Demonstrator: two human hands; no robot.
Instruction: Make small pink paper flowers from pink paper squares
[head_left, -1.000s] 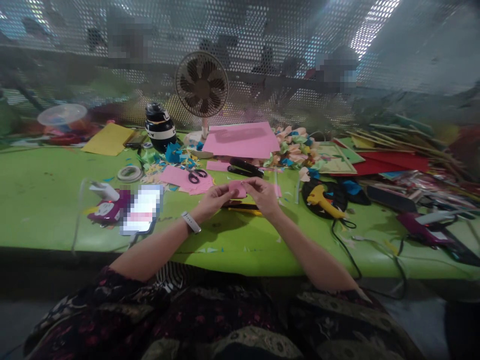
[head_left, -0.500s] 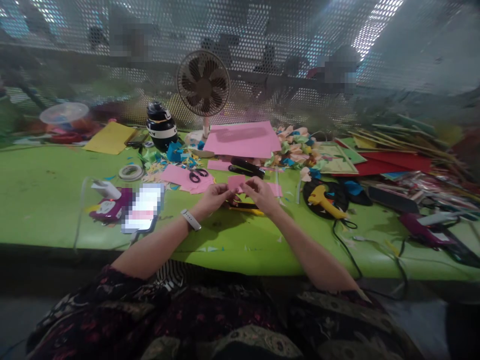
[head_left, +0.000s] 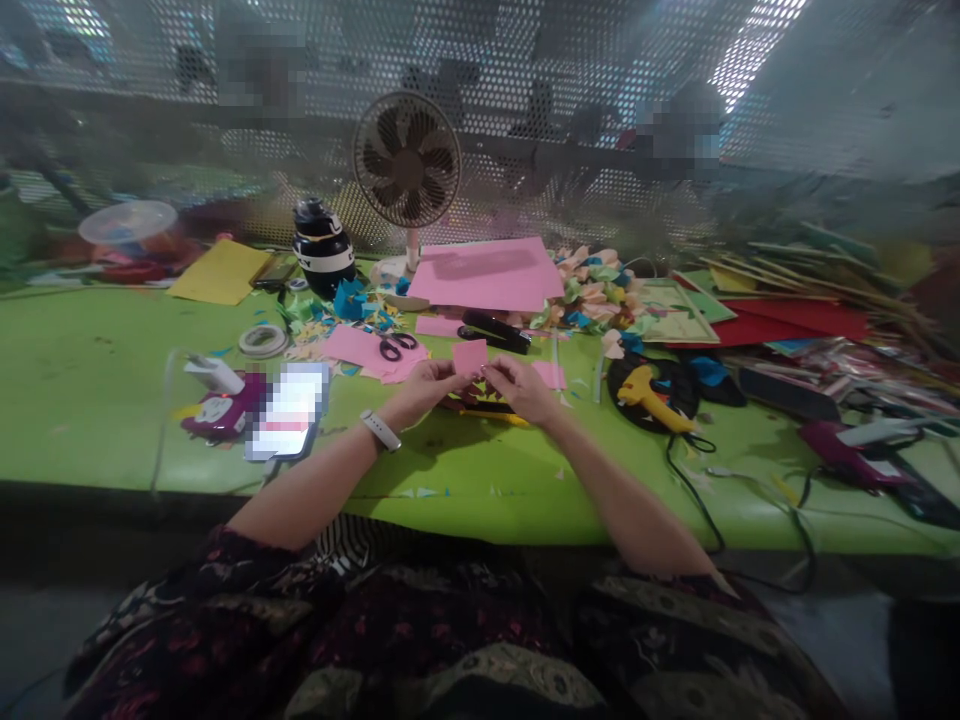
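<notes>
Between my hands, just above the green table [head_left: 465, 480], is a small pink paper piece [head_left: 469, 355]. My left hand [head_left: 427, 388] is closed on its lower left side, thumb in front. At its lower right corner, the thumb and finger of my right hand [head_left: 523, 390] are pinched together on the paper. Beneath my hands lies a dark and yellow object [head_left: 491, 415], mostly hidden. Past my fingers is a black stapler [head_left: 493, 330]. Black-handled scissors [head_left: 397, 346] rest on pink paper sheets [head_left: 356, 350] to the left.
On the left are a phone [head_left: 289, 410], a purple device [head_left: 225, 410] and a tape roll [head_left: 262, 341]. A fan [head_left: 407, 160], a black bottle [head_left: 324, 250] and a large pink sheet [head_left: 487, 275] stand behind. Rightward lies a yellow glue gun [head_left: 652, 400] with its cable.
The pink paper piece has been raised and turned a little, so more of it shows above my fingers. My right hand has shifted slightly along its lower edge.
</notes>
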